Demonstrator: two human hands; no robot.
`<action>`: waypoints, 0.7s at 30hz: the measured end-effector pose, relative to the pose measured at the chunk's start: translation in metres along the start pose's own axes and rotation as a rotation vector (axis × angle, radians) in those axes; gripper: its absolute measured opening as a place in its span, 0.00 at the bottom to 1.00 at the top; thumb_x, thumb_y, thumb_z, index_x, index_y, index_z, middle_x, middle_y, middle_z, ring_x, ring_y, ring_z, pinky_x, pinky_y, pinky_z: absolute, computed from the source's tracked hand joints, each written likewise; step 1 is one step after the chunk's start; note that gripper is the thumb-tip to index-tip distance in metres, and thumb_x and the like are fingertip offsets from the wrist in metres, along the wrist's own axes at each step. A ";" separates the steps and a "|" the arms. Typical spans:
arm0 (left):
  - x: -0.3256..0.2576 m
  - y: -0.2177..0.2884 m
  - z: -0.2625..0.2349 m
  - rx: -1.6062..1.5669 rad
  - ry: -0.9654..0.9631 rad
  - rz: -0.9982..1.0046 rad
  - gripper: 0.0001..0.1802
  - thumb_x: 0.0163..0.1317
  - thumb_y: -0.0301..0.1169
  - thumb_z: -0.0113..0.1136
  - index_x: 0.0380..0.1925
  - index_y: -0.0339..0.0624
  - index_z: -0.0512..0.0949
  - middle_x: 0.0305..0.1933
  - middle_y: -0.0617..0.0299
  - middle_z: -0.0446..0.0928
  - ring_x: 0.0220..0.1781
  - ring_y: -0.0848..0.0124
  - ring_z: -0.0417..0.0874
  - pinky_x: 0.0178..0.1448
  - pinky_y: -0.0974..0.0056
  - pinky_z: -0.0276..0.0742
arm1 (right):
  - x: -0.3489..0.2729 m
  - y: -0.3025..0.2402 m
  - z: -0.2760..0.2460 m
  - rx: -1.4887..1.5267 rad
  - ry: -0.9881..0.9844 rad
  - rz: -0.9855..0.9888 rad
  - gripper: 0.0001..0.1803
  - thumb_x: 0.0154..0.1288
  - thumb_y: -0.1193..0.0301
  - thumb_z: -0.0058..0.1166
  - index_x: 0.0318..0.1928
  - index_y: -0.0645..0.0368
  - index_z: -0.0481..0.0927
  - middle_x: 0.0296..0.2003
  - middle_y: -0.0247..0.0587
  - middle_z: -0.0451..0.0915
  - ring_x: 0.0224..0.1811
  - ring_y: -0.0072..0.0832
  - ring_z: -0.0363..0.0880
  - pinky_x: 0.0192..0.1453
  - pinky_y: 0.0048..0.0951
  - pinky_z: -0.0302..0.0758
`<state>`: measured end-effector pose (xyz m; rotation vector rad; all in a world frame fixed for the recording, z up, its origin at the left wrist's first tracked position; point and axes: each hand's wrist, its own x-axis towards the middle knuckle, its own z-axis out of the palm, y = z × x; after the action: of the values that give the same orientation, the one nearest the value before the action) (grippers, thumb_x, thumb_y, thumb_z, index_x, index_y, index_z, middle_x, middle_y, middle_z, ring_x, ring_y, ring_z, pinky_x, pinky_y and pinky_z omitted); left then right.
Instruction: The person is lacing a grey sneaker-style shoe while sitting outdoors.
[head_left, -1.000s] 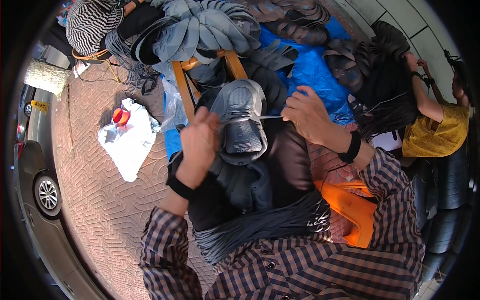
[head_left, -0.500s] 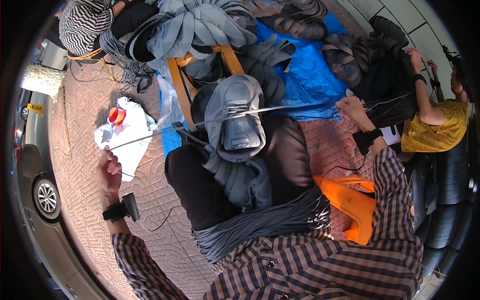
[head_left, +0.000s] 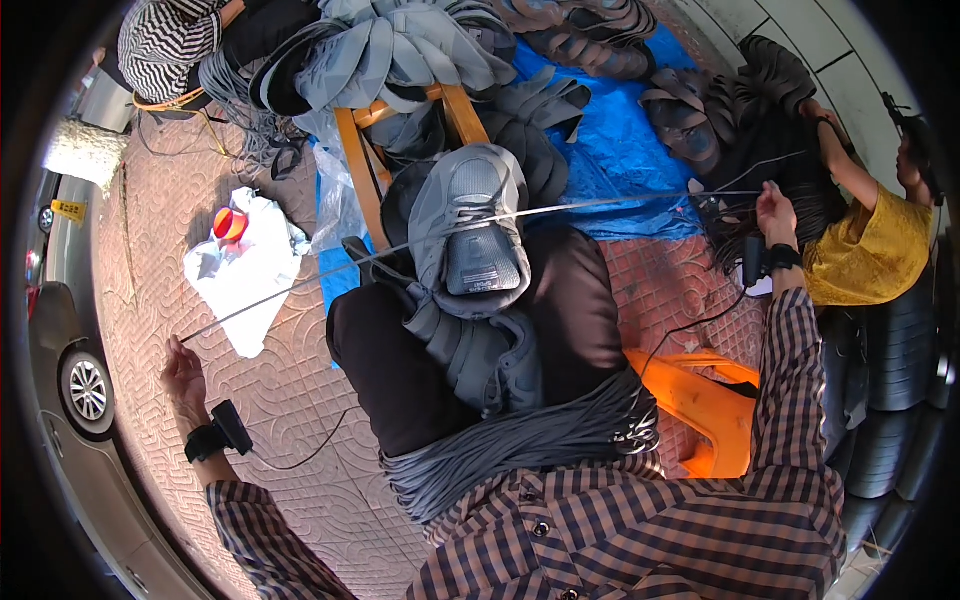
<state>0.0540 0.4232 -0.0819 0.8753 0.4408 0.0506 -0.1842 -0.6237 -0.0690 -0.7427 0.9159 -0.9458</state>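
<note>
A grey shoe upper [head_left: 482, 225] sits toe-down between my knees, at the near end of a wooden frame [head_left: 358, 180]. A grey shoelace [head_left: 610, 202] runs across its eyelets and is pulled out long to both sides. At the far left, my left hand [head_left: 184, 378] pinches one end of the lace between its fingertips. My right hand [head_left: 777, 214], out to the right, grips the other end. Across my lap lies a thick bundle of grey laces [head_left: 520, 450]. More dark grey shoe uppers [head_left: 460, 350] are stacked between my thighs.
Grey uppers [head_left: 400, 55] pile up beyond the frame, beside a blue tarp [head_left: 620, 140]. An orange plastic stool [head_left: 700, 410] stands right of my leg. A white bag [head_left: 250, 275] with a red roll lies left. Two people sit nearby; a parked car [head_left: 90, 450] is at left.
Both hands have moved farther apart, my left hand outward and nearer to me, my right hand outward to the right. The lace is now drawn straighter across the shoe upper.
</note>
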 end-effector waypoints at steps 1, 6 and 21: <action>0.004 -0.035 0.031 0.080 0.196 0.041 0.18 0.69 0.24 0.44 0.58 0.35 0.70 0.47 0.57 0.81 0.46 0.71 0.82 0.47 0.70 0.81 | 0.000 -0.006 -0.003 -0.246 -0.121 0.028 0.09 0.66 0.80 0.50 0.45 0.69 0.77 0.41 0.47 0.83 0.30 0.24 0.80 0.33 0.19 0.81; -0.044 -0.077 0.114 0.796 0.067 0.155 0.19 0.68 0.36 0.51 0.57 0.44 0.74 0.47 0.67 0.78 0.39 0.77 0.78 0.43 0.73 0.73 | -0.177 0.110 0.111 -0.928 -0.852 0.026 0.13 0.62 0.67 0.59 0.45 0.59 0.79 0.33 0.37 0.84 0.30 0.18 0.79 0.32 0.19 0.75; -0.155 -0.261 0.307 1.344 -0.692 0.315 0.03 0.57 0.24 0.58 0.31 0.38 0.79 0.22 0.62 0.78 0.25 0.74 0.78 0.32 0.67 0.73 | -0.312 0.185 0.168 -1.294 -1.361 -0.546 0.07 0.54 0.72 0.57 0.34 0.59 0.82 0.28 0.40 0.80 0.33 0.35 0.81 0.38 0.35 0.73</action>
<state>-0.0012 -0.0036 -0.0526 2.1724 -0.4202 -0.2912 -0.0599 -0.2445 -0.0552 -2.3982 -0.0780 0.0368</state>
